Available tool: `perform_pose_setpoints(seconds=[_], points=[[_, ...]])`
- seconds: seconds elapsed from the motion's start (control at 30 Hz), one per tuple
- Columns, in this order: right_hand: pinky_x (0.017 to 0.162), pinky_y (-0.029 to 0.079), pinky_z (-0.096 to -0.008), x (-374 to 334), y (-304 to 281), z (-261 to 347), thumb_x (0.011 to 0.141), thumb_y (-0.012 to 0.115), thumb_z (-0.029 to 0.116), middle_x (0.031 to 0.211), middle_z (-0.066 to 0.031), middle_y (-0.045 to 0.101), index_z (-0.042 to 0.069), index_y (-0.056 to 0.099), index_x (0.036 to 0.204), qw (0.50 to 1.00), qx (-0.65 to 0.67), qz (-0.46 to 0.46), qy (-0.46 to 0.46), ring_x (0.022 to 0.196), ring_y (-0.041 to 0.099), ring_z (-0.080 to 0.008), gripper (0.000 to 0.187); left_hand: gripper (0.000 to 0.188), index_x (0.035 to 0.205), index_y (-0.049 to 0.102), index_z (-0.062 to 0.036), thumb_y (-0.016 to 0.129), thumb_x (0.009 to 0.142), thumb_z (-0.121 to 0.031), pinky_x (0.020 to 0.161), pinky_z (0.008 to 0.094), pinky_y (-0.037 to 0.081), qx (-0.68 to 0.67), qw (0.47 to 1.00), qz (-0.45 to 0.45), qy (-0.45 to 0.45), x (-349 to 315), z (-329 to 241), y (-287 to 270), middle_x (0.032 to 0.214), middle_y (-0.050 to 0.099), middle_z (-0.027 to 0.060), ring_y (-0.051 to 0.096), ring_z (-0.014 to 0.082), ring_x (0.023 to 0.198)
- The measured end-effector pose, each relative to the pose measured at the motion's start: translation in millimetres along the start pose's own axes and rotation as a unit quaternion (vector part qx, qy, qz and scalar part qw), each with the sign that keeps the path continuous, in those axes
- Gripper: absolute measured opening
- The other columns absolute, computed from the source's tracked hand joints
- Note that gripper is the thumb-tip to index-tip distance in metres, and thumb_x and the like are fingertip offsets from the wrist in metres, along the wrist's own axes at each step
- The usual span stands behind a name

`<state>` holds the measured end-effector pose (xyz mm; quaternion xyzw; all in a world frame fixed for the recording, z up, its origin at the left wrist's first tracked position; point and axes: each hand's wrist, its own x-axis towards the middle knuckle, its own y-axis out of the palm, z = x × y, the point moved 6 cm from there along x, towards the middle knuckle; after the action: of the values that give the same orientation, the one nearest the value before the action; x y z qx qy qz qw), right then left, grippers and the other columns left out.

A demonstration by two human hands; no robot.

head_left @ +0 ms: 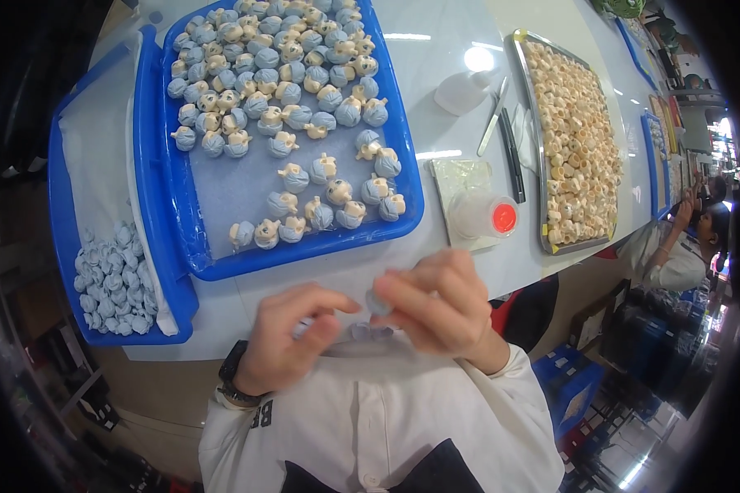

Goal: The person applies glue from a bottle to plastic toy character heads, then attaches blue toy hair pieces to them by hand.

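Note:
Between the thumb and fingers of my right hand point(444, 304) is a small grey-blue piece point(376, 303), mostly hidden and blurred; it looks like the moulded hair pieces in the left tray. My left hand point(292, 333) is just to its left, index finger and thumb apart with nothing visible between them. A few more grey-blue pieces point(372, 332) lie at the table edge below my hands. Beyond them, a large blue tray point(321, 253) holds many small doll heads point(269, 123) with grey-blue hair, several facing up.
At left, a narrower blue tray point(62, 205) contains a pile of grey-blue hair pieces point(117, 283). A metal tray point(541, 193) of hollow peach-coloured parts stands right. Between are a white bottle point(462, 92), tweezers point(493, 119), a black pen-like tool point(512, 156) and a red-topped tub point(483, 215). Another person point(686, 246) sits far right.

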<state>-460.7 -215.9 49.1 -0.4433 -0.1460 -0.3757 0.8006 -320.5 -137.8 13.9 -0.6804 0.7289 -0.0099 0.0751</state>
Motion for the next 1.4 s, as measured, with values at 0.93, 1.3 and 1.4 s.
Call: perform_pose_setpoints(seconds=[0.93, 1.3, 1.4], points=[[0.064, 0.043, -0.0243, -61, -203, -100, 0.081, 0.063, 0.010, 0.084, -0.0079, 0.059, 0.001, 0.065, 0.094, 0.850, -0.323, -0.217, 0.354, 0.072, 0.054, -0.0162, 0.016, 0.039, 0.104, 0.058, -0.0136, 0.071, 0.070, -0.024, 0.050, 0.0307, 0.045, 0.336, 0.922, 0.175, 0.082, 8, -2, 56, 0.079, 0.046, 0.0066, 0.056, 0.0191, 0.062], [0.080, 0.042, -0.0353, -55, -164, -149, 0.070, 0.072, 0.010, 0.087, -0.0095, 0.057, 0.005, 0.065, 0.091, 0.819, -0.488, -0.052, 0.297, 0.086, 0.054, -0.0270, 0.023, 0.026, 0.096, 0.054, -0.0087, 0.065, 0.075, -0.017, 0.047, 0.0252, 0.046, 0.330, 0.923, 0.148, 0.130, 3, 17, 56, 0.083, 0.045, 0.0076, 0.057, 0.0185, 0.058], [0.078, 0.043, -0.0333, -50, -168, -129, 0.073, 0.070, 0.008, 0.090, -0.0091, 0.059, 0.003, 0.062, 0.095, 0.847, -0.440, -0.145, 0.260, 0.087, 0.056, -0.0239, 0.024, 0.028, 0.097, 0.055, -0.0089, 0.067, 0.074, -0.016, 0.046, 0.0260, 0.045, 0.327, 0.925, 0.141, 0.132, 1, 19, 52, 0.082, 0.046, 0.0079, 0.056, 0.0192, 0.057]])
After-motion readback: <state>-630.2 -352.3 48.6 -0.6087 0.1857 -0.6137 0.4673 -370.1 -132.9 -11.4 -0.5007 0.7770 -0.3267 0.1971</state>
